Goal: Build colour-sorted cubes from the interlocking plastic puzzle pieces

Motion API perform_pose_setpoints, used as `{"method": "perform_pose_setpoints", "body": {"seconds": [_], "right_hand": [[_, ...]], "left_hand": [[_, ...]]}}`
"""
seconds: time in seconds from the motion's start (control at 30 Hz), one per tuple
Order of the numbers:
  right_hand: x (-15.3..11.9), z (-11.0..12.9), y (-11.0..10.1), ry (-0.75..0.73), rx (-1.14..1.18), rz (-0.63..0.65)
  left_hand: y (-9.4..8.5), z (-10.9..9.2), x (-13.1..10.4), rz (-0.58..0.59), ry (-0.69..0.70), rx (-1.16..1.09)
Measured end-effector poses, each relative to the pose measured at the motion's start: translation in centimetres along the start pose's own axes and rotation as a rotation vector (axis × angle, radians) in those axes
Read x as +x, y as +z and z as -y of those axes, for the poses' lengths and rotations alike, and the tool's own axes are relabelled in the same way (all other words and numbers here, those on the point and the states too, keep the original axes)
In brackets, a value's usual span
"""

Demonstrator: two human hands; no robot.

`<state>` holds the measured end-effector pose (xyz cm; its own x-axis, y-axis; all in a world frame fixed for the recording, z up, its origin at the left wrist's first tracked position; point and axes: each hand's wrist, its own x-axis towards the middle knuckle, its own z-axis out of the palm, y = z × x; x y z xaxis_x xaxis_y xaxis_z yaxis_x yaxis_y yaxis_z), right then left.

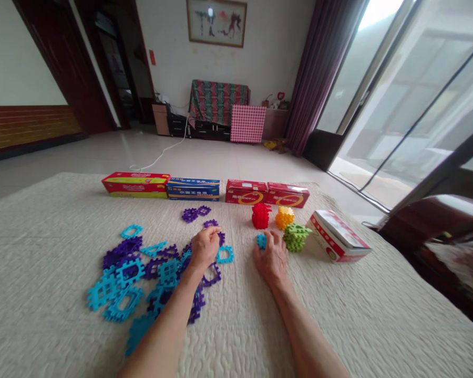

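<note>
My left hand (pixel 205 247) is over the right side of a pile of plastic interlocking tiles, its fingers curled together. A purple tile (pixel 222 239) shows beside its fingertips; whether they pinch it is hidden. A light blue frame tile (pixel 225 254) lies just right of that hand. My right hand (pixel 274 257) rests on the mat with bent fingers around a light blue interlocking piece (pixel 261 241), partly covered by them. Close to it stand a red cube (pixel 260 216), a yellow cube (pixel 285 217) and a green cube (pixel 295 237), built of similar tiles.
Along the far side of the quilted mat (pixel 236 336) stand a red-yellow box (pixel 137 185), a blue box (pixel 193 189) and two red boxes (pixel 246 192). A white-red box (pixel 339 236) lies at the right. More blue tiles (pixel 124 303) spread left.
</note>
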<state>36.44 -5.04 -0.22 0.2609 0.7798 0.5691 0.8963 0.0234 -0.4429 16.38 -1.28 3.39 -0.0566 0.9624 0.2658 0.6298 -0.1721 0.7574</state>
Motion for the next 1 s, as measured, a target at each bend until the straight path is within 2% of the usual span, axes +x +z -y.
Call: {"method": "perform_pose_setpoints", "body": {"seconds": [0.07, 0.1, 0.2, 0.3, 0.37, 0.47, 0.67, 0.8, 1.0], "right_hand": [[-0.1, 1.1, -0.4, -0.084, 0.089, -0.004], [-0.3, 1.8, -0.5, -0.165, 0.16, 0.036], [-1.0, 3.7, -0.7, -0.448, 0.357, 0.281], [-1.7, 4.5, -0.4, -0.561, 0.382, 0.458], [-1.9, 4.5, -0.1, -0.549, 0.357, 0.501], [-2.0, 4.4, 0.1, -0.524, 0.332, 0.519], [-2.2, 4.7, 0.0, -0.508, 0.284, 0.479], [-2.5, 4.8, 0.4, -0.473, 0.272, 0.421], [-2.6, 4.8, 0.9, -0.423, 0.241, 0.374]], "left_hand": [[-0.5, 0.2, -0.1, 0.052, 0.079, 0.112], [-0.6, 0.3, -0.3, 0.083, 0.128, 0.154], [-0.9, 0.6, -0.9, 0.164, 0.276, 0.218], [-1.0, 1.2, -1.8, 0.204, 0.387, 0.28], [-0.9, 1.7, -2.6, 0.214, 0.424, 0.34], [-0.5, 2.3, -4.1, 0.186, 0.409, 0.428], [0.0, 2.4, -6.0, 0.164, 0.406, 0.51], [-0.2, 2.3, -5.8, 0.166, 0.42, 0.507], [-1.2, 2.3, -3.9, 0.212, 0.498, 0.478]]}}
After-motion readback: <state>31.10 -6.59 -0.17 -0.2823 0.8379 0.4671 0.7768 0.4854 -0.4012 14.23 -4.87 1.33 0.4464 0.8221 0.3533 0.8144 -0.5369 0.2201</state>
